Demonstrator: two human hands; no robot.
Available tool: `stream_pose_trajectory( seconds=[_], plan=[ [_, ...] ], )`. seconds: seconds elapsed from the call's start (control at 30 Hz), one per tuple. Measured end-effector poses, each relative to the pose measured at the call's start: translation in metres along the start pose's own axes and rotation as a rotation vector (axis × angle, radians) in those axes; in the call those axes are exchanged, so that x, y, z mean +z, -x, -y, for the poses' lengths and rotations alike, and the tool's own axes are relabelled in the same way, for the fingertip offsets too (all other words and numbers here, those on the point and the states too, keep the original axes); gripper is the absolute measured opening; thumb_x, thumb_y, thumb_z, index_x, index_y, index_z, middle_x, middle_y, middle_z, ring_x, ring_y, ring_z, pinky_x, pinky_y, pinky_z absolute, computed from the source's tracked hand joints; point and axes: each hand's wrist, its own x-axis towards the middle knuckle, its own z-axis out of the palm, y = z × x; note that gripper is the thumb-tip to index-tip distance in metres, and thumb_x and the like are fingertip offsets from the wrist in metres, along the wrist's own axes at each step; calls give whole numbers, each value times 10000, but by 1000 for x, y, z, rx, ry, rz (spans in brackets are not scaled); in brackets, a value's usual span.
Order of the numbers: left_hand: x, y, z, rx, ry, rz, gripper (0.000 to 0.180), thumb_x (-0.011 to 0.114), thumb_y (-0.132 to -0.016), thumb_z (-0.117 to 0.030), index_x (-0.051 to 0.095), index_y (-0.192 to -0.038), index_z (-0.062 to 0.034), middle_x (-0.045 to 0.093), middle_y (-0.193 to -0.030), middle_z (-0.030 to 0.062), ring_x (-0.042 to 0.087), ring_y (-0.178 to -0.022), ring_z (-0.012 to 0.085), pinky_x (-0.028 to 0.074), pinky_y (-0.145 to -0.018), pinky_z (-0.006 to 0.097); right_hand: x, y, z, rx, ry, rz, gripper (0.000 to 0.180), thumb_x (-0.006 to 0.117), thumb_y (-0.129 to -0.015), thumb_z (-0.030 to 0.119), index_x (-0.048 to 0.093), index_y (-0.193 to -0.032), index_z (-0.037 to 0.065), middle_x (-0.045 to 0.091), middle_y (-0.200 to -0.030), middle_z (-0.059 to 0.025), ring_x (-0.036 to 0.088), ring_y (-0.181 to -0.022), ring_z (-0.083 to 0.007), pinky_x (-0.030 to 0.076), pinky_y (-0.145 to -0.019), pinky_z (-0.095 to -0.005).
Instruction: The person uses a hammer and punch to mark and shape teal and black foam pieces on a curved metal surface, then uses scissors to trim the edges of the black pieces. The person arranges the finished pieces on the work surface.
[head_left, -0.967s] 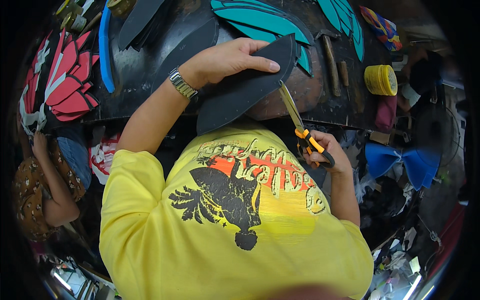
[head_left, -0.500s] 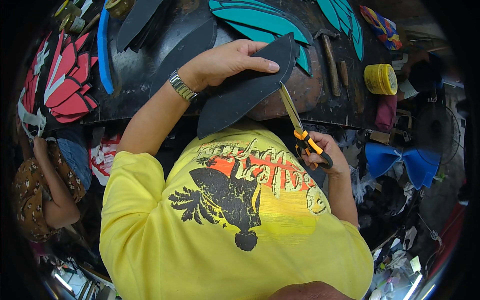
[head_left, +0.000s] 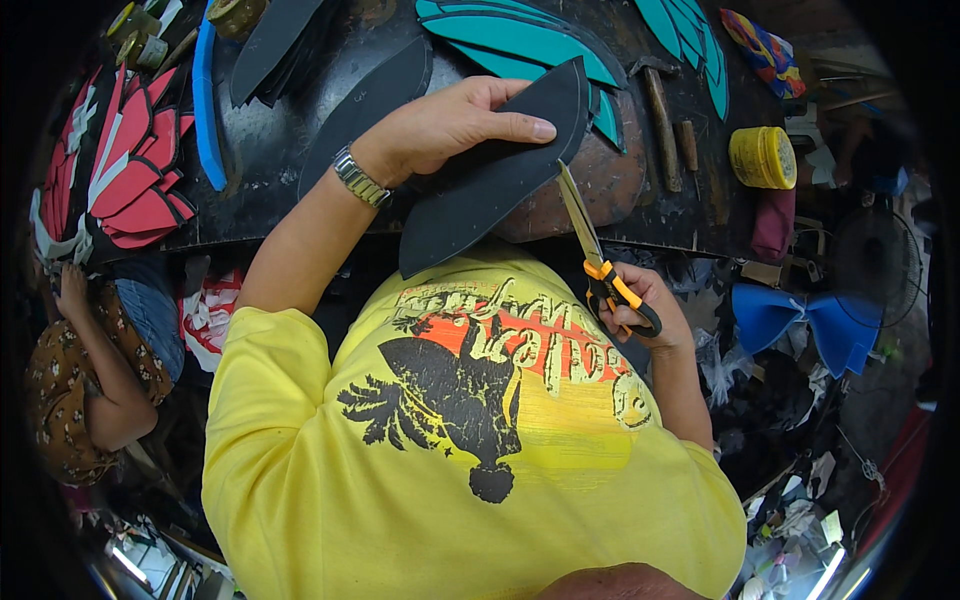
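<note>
Black leaf-shaped piece (head_left: 497,182), clamped in left hand (head_left: 447,122), tilted slightly steeper, its edge still met by scissors (head_left: 604,270) gripped in right hand (head_left: 664,308).

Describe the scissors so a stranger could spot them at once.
Find the dark table across the top. Below its near edge, the right hand holds the scissors, blades toward the black piece. Orange and black handles set them apart from the wooden-handled hammer.

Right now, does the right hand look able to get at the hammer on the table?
Probably yes: the hammer lies ahead of the right hand, and nothing visible blocks the way. But this hand holds the scissors, so it may need freeing.
</note>
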Motion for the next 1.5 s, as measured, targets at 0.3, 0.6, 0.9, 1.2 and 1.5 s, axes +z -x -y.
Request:
stream_pose_trajectory(
  seconds=[0.3,0.6,0.9,1.2,1.5],
  plan=[
    [2,2,-2,12,-50,-27,497,721,-926,-234,575,-1344,-8,710,-1037,16,673,-849,38,552,-738,175,1,-1,-6,-27,-28,-19,522,935,-647,279,623,-960,1,625,-706,-43,571,-487,-61,439,-406,-162],
    [-9,7,10,-15,-244,-172,398,699,-941,-210,613,-1272,-6,694,-1019,-2,646,-839,29,539,-737,189,18,-1,11,21,212,-144,282,858,-777,112,587,-838,66,577,-608,32,518,-488,-10,362,-398,-167],
    [-69,50,-21,162,-1266,-777,485,740,-890,-264,583,-1281,-24,684,-1090,157,683,-949,252,548,-834,361,28,-14,24,-146,64,-204,239,824,-796,75,593,-857,56,572,-619,21,523,-477,-24,390,-397,-175],
    [-53,-30,-13,537,-1466,-561,581,749,-860,-339,578,-1363,-106,548,-1399,154,546,-1266,323,444,-1059,422,27,-44,21,13,-565,3,294,727,-914,250,613,-922,-22,613,-709,-108,596,-551,-157,457,-411,-223],
    [-67,-99,-20,304,-1390,-210,700,824,-750,-443,627,-1324,-95,642,-1298,153,611,-1195,311,484,-1019,399,22,-51,16,9,-643,96,290,740,-906,254,615,-940,-5,644,-791,-99,624,-587,-165,474,-414,-227]
  ],
)
